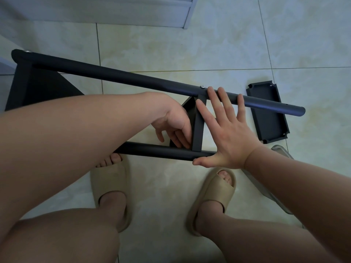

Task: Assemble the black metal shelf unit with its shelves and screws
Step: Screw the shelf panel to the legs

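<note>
The matte black metal shelf unit (133, 78) lies on its side on the glossy tiled floor (171, 44), its 2 round tubes running left to right. A flat shelf (197, 126) spans them mid-length, under a silver screw (202, 87). The right hand (226, 133) is spread flat, fingertips on the upper tube, thumb along the lower tube (152, 149). The left hand (174, 122) touches the shelf's left face with curled fingers; whether it grips, I cannot tell. Right of the unit lies 1 rimmed loose shelf tray (269, 114).

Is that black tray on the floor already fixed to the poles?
No, the tray lies loose on the floor, not joined to the poles.
</note>
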`<action>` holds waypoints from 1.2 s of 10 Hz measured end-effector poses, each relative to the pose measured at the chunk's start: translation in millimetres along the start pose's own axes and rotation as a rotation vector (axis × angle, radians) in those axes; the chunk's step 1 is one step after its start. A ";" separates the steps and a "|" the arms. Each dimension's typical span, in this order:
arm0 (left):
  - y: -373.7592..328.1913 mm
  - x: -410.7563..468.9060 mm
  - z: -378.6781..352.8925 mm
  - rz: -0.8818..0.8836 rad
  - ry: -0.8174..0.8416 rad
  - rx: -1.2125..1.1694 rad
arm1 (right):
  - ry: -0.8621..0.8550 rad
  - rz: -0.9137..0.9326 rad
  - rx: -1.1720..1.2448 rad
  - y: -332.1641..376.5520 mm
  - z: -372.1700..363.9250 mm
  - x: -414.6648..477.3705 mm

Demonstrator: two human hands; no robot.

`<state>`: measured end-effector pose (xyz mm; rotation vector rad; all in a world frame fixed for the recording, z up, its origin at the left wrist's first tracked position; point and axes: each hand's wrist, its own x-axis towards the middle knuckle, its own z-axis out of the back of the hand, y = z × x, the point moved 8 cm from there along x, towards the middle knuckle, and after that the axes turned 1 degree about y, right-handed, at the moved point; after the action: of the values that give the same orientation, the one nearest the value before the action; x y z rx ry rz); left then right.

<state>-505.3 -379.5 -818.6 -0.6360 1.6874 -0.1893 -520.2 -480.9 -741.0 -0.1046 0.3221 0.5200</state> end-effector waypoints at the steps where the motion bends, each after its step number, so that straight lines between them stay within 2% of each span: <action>1: -1.1 -1.2 -0.7 -0.012 0.013 -0.011 | -0.004 0.001 0.000 -0.1 0.0 0.0; 7: 2.4 -2.8 -4.2 -0.012 0.071 -0.039 | -0.015 -0.001 -0.008 -0.3 0.9 -0.2; 10: 3.7 2.4 -0.3 -0.010 0.034 -0.041 | -0.013 -0.002 -0.011 -0.8 1.5 0.1; 12: 4.9 -0.1 -3.8 -0.018 0.085 -0.047 | -0.009 0.001 -0.015 -0.8 1.1 0.3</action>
<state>-510.4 -376.2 -819.9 -0.6863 1.7724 -0.1917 -519.2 -481.3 -740.1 -0.1160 0.3093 0.5241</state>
